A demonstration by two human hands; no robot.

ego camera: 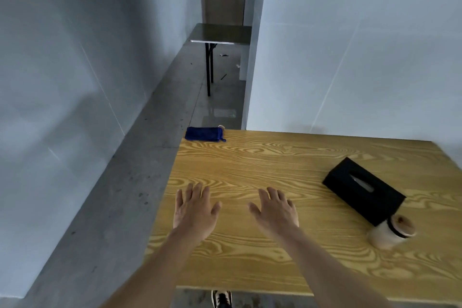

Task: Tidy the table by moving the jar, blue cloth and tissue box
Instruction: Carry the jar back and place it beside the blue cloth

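Both hands lie palm-down over the wooden table [250,157], fingers extended and released, grasping nothing. The left hand [193,210] sits near the table's left edge; the right hand [276,211] is just beside it at 3 o'clock. Contact with the surface cannot be determined.

The folded blue cloth [205,134] lies at the far left corner, at 12 o'clock from the left hand, well apart from both hands. The black tissue box [363,190] lies at 3 o'clock from the right hand, set diagonally. The jar [392,231] stands at the box's near end, at 4 o'clock from the right hand, touching or almost touching the box.
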